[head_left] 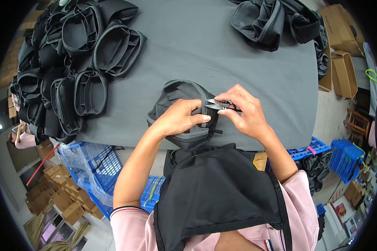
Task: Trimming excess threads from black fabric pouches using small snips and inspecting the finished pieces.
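A black zippered pouch [188, 140] lies open on the grey-covered table [163, 50], close to its near edge. My left hand [181, 118] reaches over the opening and pinches the pouch's right-hand rim between thumb and fingers. From the right, my right hand [245, 111] grips a small pair of thread snips [222, 105]. Their two pointed blades are parted and reach the rim just beside my left fingertips. Any thread between the blades is too small to make out.
Several similar black pouches [117, 48] are heaped at the table's left, and more pouches [259, 21] lie at the far right. Blue plastic crates [107, 161] stand below the near edge. Cardboard boxes [343, 75] are at the right, and another person [24, 140] is at far left.
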Demonstrator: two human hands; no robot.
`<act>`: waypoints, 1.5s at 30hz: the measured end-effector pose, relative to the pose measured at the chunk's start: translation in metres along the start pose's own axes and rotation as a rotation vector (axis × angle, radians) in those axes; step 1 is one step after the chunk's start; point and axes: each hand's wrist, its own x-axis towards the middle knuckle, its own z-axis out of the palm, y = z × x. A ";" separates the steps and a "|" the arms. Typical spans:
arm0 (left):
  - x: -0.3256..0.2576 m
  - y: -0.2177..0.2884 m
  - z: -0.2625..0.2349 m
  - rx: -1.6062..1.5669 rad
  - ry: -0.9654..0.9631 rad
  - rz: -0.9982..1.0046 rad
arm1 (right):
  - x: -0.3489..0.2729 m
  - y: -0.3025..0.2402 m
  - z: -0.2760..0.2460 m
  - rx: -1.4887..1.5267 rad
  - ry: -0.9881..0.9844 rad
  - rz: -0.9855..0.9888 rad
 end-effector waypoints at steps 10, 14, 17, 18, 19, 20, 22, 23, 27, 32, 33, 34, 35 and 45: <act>-0.003 -0.004 -0.002 0.089 -0.075 -0.021 | 0.005 0.003 0.001 -0.032 0.012 -0.095; -0.003 -0.006 -0.002 0.089 -0.086 -0.025 | 0.004 0.006 0.002 -0.124 0.072 -0.235; -0.003 -0.013 0.000 0.047 -0.077 0.013 | -0.004 0.003 0.002 -0.119 0.149 -0.231; -0.003 -0.017 0.002 -0.004 -0.022 0.118 | -0.005 0.003 0.003 -0.096 0.210 -0.217; -0.003 -0.017 0.005 -0.055 0.021 0.225 | -0.005 0.002 0.003 -0.099 0.212 -0.211; -0.004 -0.015 0.005 -0.057 0.014 0.225 | -0.002 0.001 0.006 -0.052 0.178 -0.138; -0.007 -0.007 0.002 -0.037 0.116 0.178 | 0.000 -0.002 0.008 -0.002 0.144 -0.066; -0.006 -0.012 0.003 -0.112 0.140 0.208 | -0.001 -0.007 0.009 0.081 0.174 -0.006; -0.012 -0.018 -0.005 -0.306 0.137 0.085 | -0.018 -0.005 0.009 0.168 0.184 0.022; -0.014 -0.007 -0.002 -0.416 0.170 0.227 | -0.034 -0.010 0.013 0.143 0.152 0.055; -0.014 -0.007 0.000 -0.418 0.164 0.237 | -0.033 -0.012 0.013 0.109 0.126 0.042; -0.014 -0.007 0.000 -0.420 0.157 0.249 | -0.031 -0.013 0.013 0.072 0.102 0.029; -0.014 -0.006 0.001 -0.419 0.157 0.249 | -0.029 -0.014 0.013 0.072 0.103 0.028; -0.013 -0.002 0.004 -0.484 0.134 0.208 | -0.026 -0.014 0.009 -0.174 0.139 -0.221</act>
